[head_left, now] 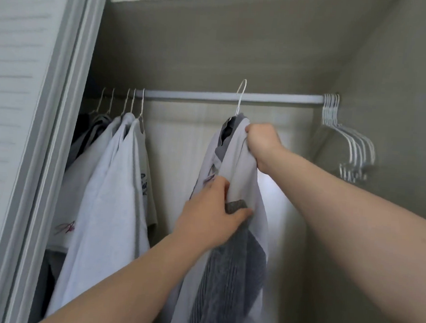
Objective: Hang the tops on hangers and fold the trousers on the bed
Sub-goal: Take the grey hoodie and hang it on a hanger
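1. A white and grey top (242, 163) on a wire hanger (240, 100) sits mid-way along the closet rail (211, 95).
2. The right hand (262, 144) grips its shoulder; the left hand (208, 214) pinches the front.
3. Empty hangers (347, 140) bunch at the rail's right end.

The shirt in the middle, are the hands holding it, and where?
Yes. The right hand grips the grey-and-white top at its shoulder, near the hanger; the left hand pinches its front lower down.

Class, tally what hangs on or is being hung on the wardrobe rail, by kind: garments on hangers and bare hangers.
Garments already on the rail, at left: at least 5, by their hooks
Garment held by both hands: 1
Bare hangers: a bunch, too overlapped to count
Total garments: at least 6
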`<control>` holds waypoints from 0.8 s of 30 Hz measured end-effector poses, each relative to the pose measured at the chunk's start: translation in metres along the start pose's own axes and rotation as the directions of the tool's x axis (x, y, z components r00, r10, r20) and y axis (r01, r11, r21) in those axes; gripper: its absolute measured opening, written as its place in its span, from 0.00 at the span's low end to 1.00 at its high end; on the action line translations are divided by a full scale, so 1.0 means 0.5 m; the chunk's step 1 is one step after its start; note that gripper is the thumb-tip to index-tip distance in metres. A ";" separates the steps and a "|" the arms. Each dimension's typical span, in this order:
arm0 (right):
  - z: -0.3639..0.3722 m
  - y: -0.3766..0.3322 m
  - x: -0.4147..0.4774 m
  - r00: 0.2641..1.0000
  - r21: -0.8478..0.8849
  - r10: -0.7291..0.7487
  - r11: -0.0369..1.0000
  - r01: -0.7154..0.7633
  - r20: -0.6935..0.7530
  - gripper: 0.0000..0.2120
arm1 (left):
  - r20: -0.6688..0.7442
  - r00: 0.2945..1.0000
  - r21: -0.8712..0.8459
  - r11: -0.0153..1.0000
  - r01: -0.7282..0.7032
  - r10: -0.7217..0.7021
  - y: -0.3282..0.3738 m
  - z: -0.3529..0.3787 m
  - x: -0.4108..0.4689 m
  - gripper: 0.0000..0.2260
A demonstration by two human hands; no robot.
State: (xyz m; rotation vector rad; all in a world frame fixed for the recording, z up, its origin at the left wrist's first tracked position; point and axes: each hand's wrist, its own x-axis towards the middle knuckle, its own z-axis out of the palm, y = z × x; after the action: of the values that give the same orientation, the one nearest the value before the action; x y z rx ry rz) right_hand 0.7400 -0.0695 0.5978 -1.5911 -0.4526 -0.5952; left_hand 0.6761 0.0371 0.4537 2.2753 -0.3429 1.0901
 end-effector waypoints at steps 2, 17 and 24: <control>0.021 -0.006 0.054 1.000 -0.003 -0.023 1.000 0.023 0.010 0.15 | -0.027 0.999 0.078 0.996 -0.030 0.032 -0.020 0.002 0.037 0.11; 0.118 0.057 0.206 0.995 -0.010 0.001 1.000 0.000 0.100 0.10 | 0.008 0.999 0.352 0.935 -0.048 0.048 -0.136 -0.038 0.134 0.07; 0.117 0.041 0.121 0.951 -0.359 -0.136 0.903 0.234 0.278 0.07 | -0.014 1.000 0.420 0.908 -0.001 0.008 -0.196 -0.084 0.097 0.08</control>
State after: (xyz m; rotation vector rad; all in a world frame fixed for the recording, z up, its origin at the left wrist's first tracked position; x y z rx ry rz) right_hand 0.8066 -0.0172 0.6160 -2.0312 -0.7141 -0.6636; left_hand 0.7256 0.1414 0.4734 2.6381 -0.1104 1.2825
